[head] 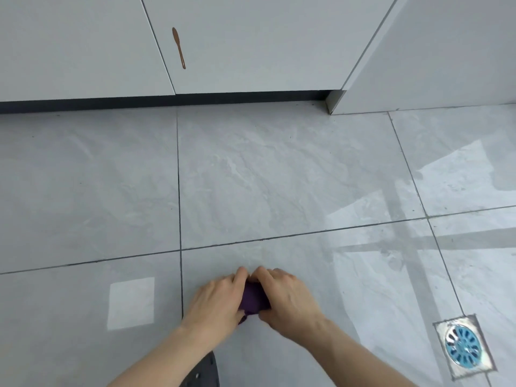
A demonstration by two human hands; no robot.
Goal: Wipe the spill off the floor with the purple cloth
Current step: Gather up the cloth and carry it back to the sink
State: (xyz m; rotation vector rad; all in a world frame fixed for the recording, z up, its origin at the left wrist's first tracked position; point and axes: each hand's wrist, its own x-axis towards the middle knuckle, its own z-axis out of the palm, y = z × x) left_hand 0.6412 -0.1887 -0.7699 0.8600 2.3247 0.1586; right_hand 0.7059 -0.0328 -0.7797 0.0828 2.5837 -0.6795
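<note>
A bunched purple cloth (253, 298) lies on the grey tiled floor (279, 177) near the bottom middle. My left hand (216, 298) grips its left side and my right hand (287, 296) grips its right side, so most of the cloth is hidden between them. Both hands press down on the tile. No spill shows on the floor around the cloth. A brown drip streak (178, 47) runs down a white cabinet door at the top.
White cabinets (83, 46) with a dark toe kick (167, 100) line the far side. A square metal floor drain with a blue insert (463, 346) sits at the lower right. A dark shoe tip (205, 371) shows at the bottom edge.
</note>
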